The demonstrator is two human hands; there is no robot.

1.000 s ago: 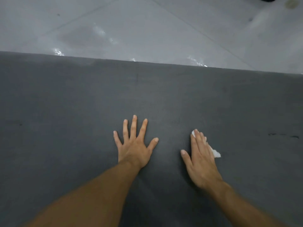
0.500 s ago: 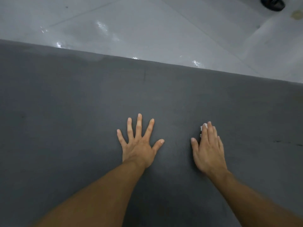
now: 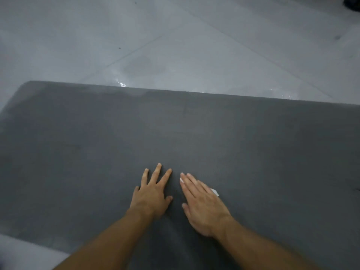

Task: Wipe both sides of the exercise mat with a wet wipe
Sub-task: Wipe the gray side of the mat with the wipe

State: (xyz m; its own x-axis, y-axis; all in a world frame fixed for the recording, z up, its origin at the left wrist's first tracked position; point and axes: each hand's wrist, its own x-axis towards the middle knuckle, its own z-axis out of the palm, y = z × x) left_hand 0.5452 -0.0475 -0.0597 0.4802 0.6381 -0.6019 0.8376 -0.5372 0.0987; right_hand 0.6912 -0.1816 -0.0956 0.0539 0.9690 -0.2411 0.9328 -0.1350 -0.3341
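Note:
A dark grey exercise mat (image 3: 194, 137) lies flat on the floor and fills most of the view; its rounded far-left corner shows. My left hand (image 3: 153, 193) rests flat on the mat with fingers spread and holds nothing. Close beside it on the right, my right hand (image 3: 202, 203) presses flat, fingers together, on a white wet wipe (image 3: 214, 192). Only small white bits of the wipe peek out at the fingertips and at the hand's right edge.
Shiny light grey floor tiles (image 3: 175, 45) lie beyond the mat's far edge, with wet glints near it. A dark object (image 3: 352, 3) sits at the top right corner. A strip of floor shows at the bottom left.
My right hand has slid left with the wipe, ending close beside my left hand. The view has shifted so the mat's left corner and more floor now show.

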